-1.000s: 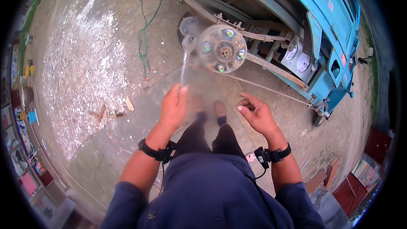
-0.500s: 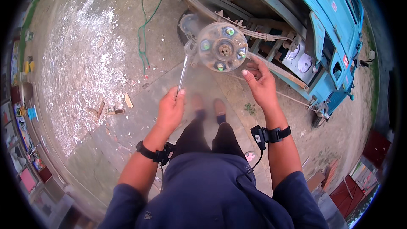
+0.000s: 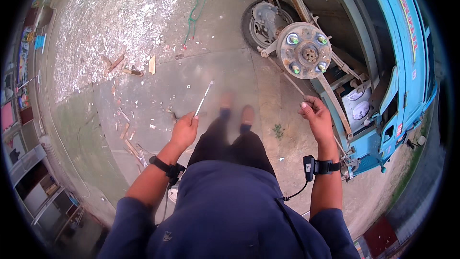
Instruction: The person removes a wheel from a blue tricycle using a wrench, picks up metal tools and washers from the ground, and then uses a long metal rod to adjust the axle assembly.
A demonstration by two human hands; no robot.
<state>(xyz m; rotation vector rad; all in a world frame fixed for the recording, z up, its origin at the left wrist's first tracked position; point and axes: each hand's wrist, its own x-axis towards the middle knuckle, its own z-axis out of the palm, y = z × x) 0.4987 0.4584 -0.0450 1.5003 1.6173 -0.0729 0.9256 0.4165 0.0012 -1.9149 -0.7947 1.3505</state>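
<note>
My left hand (image 3: 184, 130) grips a thin metal rod-like tool (image 3: 203, 98) that points up and away over the concrete ground. My right hand (image 3: 316, 115) is raised with fingers curled, just below a rusty round wheel hub (image 3: 304, 51) with several green-capped studs; whether it holds anything small I cannot tell. The hub sits on the bare axle of a blue vehicle (image 3: 393, 67) at the right. My feet (image 3: 237, 110) stand between the two hands.
A second hub or brake drum (image 3: 261, 19) lies behind the first. A green hose (image 3: 201, 0) trails over the ground. Wood scraps (image 3: 129, 67) and pale debris (image 3: 105, 14) litter the left. Shelves and clutter (image 3: 24, 115) line the far left edge.
I have stepped back from the hub. My right hand came off the hub and dropped lower. My left hand with the tool moved left and away from the hub.
</note>
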